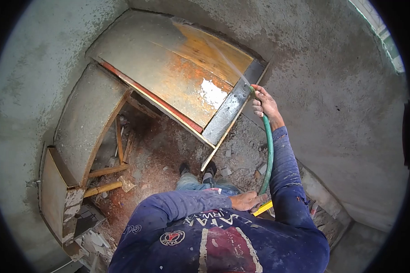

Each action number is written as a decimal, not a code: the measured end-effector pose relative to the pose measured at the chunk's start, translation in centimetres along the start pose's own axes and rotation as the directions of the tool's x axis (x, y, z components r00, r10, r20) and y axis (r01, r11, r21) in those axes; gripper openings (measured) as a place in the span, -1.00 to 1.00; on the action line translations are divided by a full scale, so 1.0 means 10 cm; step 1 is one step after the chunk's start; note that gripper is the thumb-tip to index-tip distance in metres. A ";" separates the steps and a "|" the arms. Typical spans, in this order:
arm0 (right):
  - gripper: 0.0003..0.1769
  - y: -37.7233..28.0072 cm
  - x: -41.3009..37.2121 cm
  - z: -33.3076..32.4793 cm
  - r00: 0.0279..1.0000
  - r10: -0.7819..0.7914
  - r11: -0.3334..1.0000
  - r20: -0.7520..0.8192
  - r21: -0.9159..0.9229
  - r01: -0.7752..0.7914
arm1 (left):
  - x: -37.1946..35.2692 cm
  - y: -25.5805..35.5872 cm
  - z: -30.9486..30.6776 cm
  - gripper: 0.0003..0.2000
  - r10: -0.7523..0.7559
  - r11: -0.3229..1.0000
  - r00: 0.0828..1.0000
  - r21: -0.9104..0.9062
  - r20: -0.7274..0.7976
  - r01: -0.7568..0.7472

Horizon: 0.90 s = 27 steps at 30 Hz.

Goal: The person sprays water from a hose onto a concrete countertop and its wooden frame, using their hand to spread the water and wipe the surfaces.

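The work in hand is judged to be the hosing down of a curved, rusted steel panel (pixel 168 73), which leans against the concrete wall (pixel 341 113) at 12 o'clock. The green hose (pixel 269 150) is run up from the waist at 5 o'clock to its outlet near 2 o'clock. There the right hand (pixel 265 103) is raised, and its fingers are clenched round the hose end. A thin water jet (pixel 223 59) is thrown from it toward the panel's top edge at 12 o'clock. A bright wet patch (pixel 212 93) is seen on the panel's lower right part.

The left hand (pixel 249 200) is held at the waist against the hose's lower run, just beside a yellow object (pixel 263 208). Whether its fingers are closed on the hose cannot be told.

A second, greyer panel (pixel 89 118) stands at 9 o'clock. Wooden battens (pixel 105 172) and rubble are spread over the floor (pixel 159 154) at the centre, where the person's boots (pixel 198 169) are planted.

Much of the rusted face looks dry, so the rinse is judged to be only partly done. The next move calls for the outlet to be swung toward 10 o'clock, so that the jet is carried across the dull areas. The grip at the outlet would have to be kept tight and slack fed up from the waist.
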State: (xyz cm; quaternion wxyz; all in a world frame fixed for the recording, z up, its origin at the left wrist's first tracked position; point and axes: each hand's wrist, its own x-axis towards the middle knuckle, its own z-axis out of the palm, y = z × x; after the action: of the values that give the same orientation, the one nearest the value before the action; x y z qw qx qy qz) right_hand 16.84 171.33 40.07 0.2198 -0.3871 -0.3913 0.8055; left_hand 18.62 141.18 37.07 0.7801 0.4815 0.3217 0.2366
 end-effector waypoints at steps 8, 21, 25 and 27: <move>-0.70 0.04 0.02 0.03 0.998 0.038 0.999 0.052 -0.035 -0.037 | 0.02 0.03 -0.01 -0.15 -0.020 0.999 1.000 0.041 0.017 0.019; -0.67 0.21 0.13 0.46 0.964 0.164 0.976 0.209 -0.177 -0.127 | -0.07 0.12 -0.02 -0.12 0.037 0.997 0.999 0.062 -0.012 -0.036; -0.66 0.27 0.13 0.65 0.953 0.191 0.954 0.236 -0.275 -0.123 | -0.05 0.01 -0.02 -0.13 0.039 0.995 0.999 0.092 -0.006 -0.038; -0.66 0.25 0.11 0.76 0.942 0.221 0.941 0.252 -0.310 -0.138 | -0.08 0.03 -0.03 -0.13 0.064 0.995 0.998 0.083 -0.024 -0.062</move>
State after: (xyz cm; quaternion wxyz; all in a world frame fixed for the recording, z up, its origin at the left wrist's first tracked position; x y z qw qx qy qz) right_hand 9.98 167.08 40.52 0.0277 -0.3299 -0.4943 0.8038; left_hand 17.86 140.95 37.46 0.7477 0.5198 0.3261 0.2539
